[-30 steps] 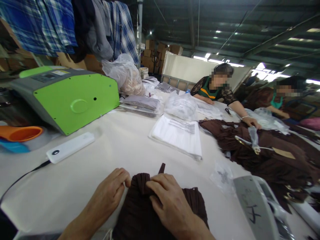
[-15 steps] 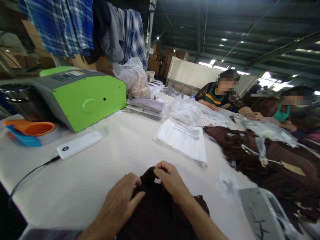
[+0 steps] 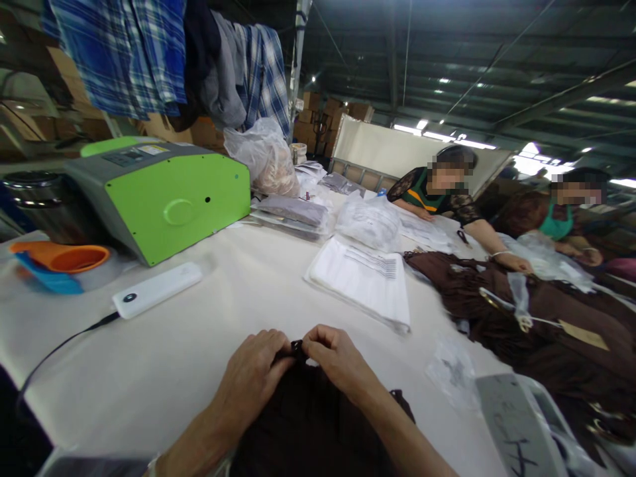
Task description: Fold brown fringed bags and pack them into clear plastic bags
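The dark brown garment [image 3: 318, 424] lies on the white desk [image 3: 199, 331] right before the person, its length running away toward its far top edge. Both hands meet there: the left hand [image 3: 253, 377] and right hand [image 3: 338, 361] each pinch that edge, fingertips nearly touching, equally near. Half a second ago the left hand lay flat; now it has closed in a grip.

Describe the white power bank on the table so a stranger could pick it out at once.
Start at the big green and grey machine on the left of the white table. Just in front of its green side lies the white power bank, a flat slim bar. Unlike the orange bowl beside it, it has a dark round button at one end and a black cable trailing off toward the table edge.
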`<state>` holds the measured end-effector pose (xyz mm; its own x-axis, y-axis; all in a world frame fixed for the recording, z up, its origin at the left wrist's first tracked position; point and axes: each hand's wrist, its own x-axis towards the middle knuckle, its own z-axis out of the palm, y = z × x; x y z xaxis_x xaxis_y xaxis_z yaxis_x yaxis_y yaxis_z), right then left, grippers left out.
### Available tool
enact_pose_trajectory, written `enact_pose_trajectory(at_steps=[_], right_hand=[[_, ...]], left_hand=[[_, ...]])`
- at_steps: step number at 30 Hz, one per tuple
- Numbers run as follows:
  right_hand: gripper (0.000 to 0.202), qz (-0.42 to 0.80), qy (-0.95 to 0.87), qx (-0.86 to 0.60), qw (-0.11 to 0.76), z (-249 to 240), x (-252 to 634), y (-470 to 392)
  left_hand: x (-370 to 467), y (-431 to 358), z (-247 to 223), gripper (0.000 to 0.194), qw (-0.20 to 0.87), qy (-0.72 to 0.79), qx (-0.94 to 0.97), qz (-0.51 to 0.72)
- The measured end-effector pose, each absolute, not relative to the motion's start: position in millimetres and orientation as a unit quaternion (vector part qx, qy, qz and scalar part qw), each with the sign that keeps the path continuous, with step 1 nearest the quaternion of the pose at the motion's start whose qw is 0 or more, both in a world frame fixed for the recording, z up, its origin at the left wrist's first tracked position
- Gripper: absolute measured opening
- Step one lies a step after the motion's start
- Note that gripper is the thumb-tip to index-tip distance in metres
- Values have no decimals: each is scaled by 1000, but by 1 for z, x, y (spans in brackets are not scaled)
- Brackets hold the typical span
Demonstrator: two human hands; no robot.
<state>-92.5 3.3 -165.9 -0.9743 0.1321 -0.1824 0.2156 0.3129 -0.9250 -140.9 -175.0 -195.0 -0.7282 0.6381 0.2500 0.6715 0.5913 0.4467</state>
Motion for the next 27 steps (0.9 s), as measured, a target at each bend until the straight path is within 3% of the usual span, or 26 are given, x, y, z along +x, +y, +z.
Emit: enact_pose_trajectory(at_steps=[3, 7, 12, 15, 17, 20, 25, 27], right_hand=[[14, -541, 839, 39, 35, -158, -87, 6], [24, -434, 891, -133, 14, -162, -65, 0], [55, -268, 924, -274, -11, -206, -28, -8], [47, -199, 922, -327, -60, -224, -11, -6], [38, -198, 917, -337, -81, -221, -3, 0], [45, -244, 911, -323, -78, -201, 10, 13], [64, -242, 960, -100, -94, -176, 25, 34], [69, -225, 968, -83, -72, -181, 26, 33]], left_hand=[[-146, -191, -196, 7, 34, -863, -400, -308], [-145, -220, -210, 23, 33, -796, -521, -305], [-124, -247, -219, 43, -7, -760, -587, -281], [-109, -259, -212, 49, -16, -755, -574, -317], [-105, -264, -205, 39, -31, -768, -539, -346], [-114, -258, -199, 27, -17, -805, -456, -380], [-136, -219, -212, 45, 27, -856, -381, -349], [-134, -208, -229, 52, 27, -864, -399, -307]])
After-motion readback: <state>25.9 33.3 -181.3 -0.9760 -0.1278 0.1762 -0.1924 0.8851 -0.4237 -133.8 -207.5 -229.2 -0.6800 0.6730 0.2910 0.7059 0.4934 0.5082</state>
